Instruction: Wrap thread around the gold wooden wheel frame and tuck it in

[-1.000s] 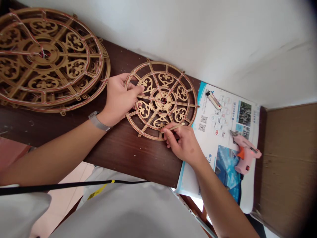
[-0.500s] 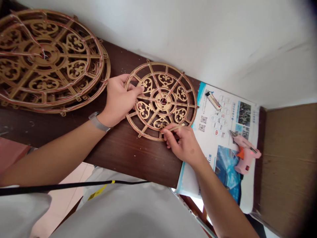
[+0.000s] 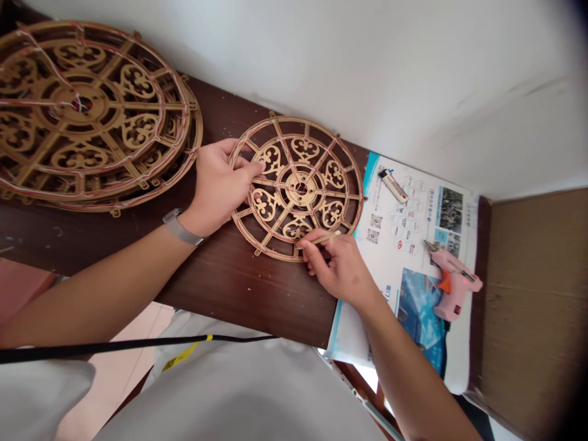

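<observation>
A round gold openwork frame [image 3: 301, 188], with thin red and white wires along its rings and spokes, lies over the dark brown table. My left hand [image 3: 225, 184] grips its left rim, thumb on top and fingers partly hidden beneath. Between the thumb and fingers of my right hand [image 3: 337, 263] is a thin, light-coloured stick [image 3: 325, 239], its lower end at the frame's near rim. What the stick's tip touches is too small to make out.
Several larger gold frames with wires [image 3: 92, 122] are stacked at the left. A printed sheet [image 3: 374, 263] covers the table's right part; a lighter [image 3: 393, 186] and a pink glue gun [image 3: 452, 282] lie on it. A cardboard surface [image 3: 537, 306] stands at the right, a white wall [image 3: 367, 67] behind.
The whole view has shifted very slightly. Both hands keep their grips, and the frame and stick stay in nearly the same place.
</observation>
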Action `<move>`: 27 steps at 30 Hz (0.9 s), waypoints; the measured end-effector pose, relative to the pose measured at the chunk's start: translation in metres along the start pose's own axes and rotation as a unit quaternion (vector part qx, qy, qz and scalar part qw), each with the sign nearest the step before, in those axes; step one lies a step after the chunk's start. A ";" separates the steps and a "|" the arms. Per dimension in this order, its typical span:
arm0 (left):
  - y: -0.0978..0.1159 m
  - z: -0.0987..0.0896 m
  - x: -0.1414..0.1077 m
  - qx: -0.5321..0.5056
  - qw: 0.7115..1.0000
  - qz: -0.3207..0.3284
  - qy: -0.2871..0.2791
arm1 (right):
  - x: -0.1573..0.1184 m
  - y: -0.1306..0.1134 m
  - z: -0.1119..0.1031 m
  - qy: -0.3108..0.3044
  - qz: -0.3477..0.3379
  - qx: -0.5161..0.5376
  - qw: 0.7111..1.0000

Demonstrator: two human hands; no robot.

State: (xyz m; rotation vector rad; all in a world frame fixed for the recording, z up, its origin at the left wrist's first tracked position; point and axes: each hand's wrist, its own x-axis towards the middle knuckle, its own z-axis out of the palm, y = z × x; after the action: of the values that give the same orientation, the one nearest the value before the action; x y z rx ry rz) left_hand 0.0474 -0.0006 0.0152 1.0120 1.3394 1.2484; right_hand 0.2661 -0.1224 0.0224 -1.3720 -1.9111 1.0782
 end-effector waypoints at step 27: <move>0.007 0.000 -0.003 0.008 1.000 0.003 0.001 | -0.010 -0.001 0.010 0.107 0.018 0.068 0.992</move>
State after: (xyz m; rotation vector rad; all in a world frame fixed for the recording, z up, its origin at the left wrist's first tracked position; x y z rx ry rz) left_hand 0.0471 -0.0028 0.0226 1.0277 1.3506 1.2445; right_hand 0.2611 -0.1350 0.0182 -1.3906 -1.6353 1.0140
